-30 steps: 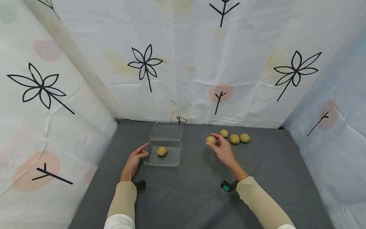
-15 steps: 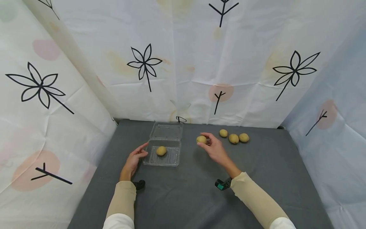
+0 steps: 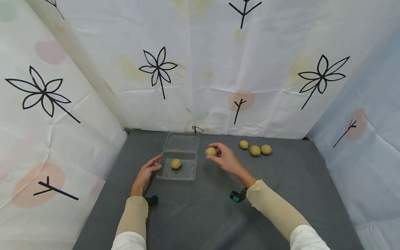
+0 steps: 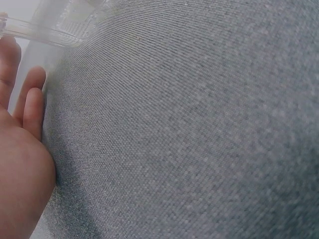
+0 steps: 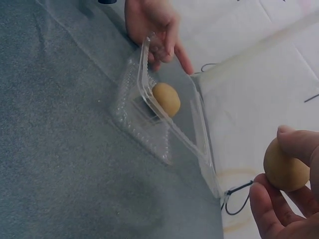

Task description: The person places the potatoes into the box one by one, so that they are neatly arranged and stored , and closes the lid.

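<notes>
Beige sleeves over white, blk wrist cams, bare hands (image 3: 226, 160).

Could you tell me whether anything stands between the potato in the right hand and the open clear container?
Nothing visible does. The right hand pinches the potato just right of the clear container, whose lid lies open at the far side. One potato already lies inside, leaving room beside it.

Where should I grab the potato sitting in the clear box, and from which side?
Pinch the potato in the box across its rounded middle, coming from above: the clamshell box lies open, its lid folded back, and its low walls likely block a sideways reach.
</notes>
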Demonstrator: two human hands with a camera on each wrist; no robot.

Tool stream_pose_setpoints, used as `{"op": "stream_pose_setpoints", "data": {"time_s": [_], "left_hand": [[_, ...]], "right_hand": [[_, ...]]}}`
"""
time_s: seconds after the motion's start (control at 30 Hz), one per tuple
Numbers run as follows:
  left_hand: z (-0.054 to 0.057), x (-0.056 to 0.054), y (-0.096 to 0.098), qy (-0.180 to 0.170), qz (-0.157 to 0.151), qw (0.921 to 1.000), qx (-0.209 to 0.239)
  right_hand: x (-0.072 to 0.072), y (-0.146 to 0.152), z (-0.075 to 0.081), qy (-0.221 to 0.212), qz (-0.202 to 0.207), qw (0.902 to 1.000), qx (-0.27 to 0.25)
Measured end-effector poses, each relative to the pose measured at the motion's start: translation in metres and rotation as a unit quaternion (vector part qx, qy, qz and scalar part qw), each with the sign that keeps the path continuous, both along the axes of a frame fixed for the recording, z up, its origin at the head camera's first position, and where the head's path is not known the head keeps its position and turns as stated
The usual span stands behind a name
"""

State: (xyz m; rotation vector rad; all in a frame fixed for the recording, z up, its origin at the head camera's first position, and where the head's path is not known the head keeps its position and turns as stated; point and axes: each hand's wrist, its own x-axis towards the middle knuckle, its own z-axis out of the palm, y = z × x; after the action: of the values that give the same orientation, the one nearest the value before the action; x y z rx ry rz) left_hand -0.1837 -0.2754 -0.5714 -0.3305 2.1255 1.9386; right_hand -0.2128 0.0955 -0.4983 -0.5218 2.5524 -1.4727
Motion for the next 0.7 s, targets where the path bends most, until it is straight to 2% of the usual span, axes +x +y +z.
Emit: {"op": "stream_pose_setpoints", "data": {"time_s": [0.2,0.3,0.43,0.7], "left_hand": [[-0.018,-0.003,-0.005,0.015,-0.004,0.9997,-0.020],[-0.010,-0.001,-0.002,0.005,-0.005,0.9999,-0.013],[0.008,0.002,0.002,-0.008,-0.006,0.9999,-0.001],[0.012,0.002,0.002,-0.007,-0.006,1.0000,-0.003]], "right_hand": [[-0.003,-0.010,0.002,0.000,0.020,0.9998,0.004],[-0.005,-0.013,0.000,0.004,0.028,0.9996,0.002],[-0.008,-0.019,-0.001,0.003,0.031,0.9995,0.001],[-0.009,-0.036,0.002,-0.002,0.037,0.9992,-0.011]]}}
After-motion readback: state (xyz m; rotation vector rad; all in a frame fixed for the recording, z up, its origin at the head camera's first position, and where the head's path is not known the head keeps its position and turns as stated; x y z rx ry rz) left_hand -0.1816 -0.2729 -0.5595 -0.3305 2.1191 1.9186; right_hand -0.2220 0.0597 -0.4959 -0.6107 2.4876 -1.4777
